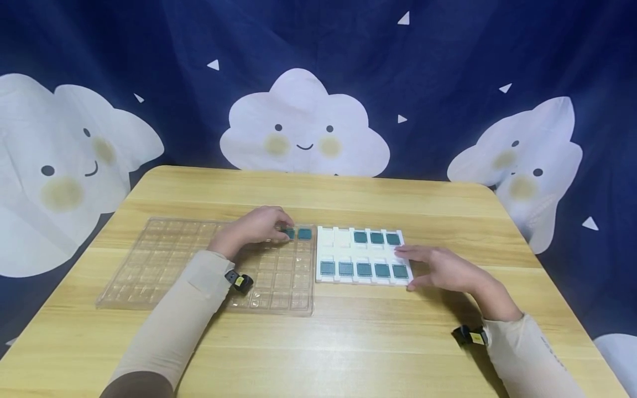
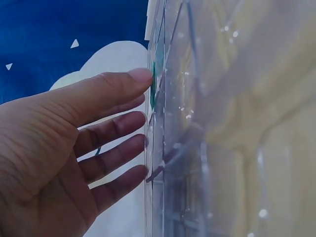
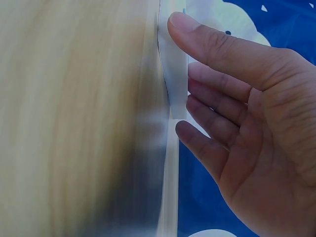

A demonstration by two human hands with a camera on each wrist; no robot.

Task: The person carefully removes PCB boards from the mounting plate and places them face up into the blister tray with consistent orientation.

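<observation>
Stretching across the middle of the frame, a wooden tabletop (image 1: 318, 354) shows its rounded far edge just above centre, and its sides slant down toward both lower corners. Plain wood runs in a strip behind the two trays and opens widest in the lower middle, between my forearms. My clear plastic tray (image 1: 171, 254) covers the centre-left; its right edge lies just beside the left edge of a white tray (image 1: 370, 253), right of centre, leaving only a narrow line between them.

My left hand (image 1: 255, 225) reaches over the clear tray to its upper right, with thumb and forefinger close around a green chip (image 1: 290, 234); I cannot tell whether they pinch it or merely touch it. A second green chip (image 1: 304, 234) sits just right of it, in the tray's upper right corner pocket. Eight more chips (image 1: 376, 238) lie in the white tray: three at the right of its upper row, five along its lower row.

My right hand (image 1: 450, 269) is at the white tray's right edge, thumb and fingers spread wide, the forefinger over the edge and the thumb by the lower right corner. Wood shows below its wrist.
</observation>
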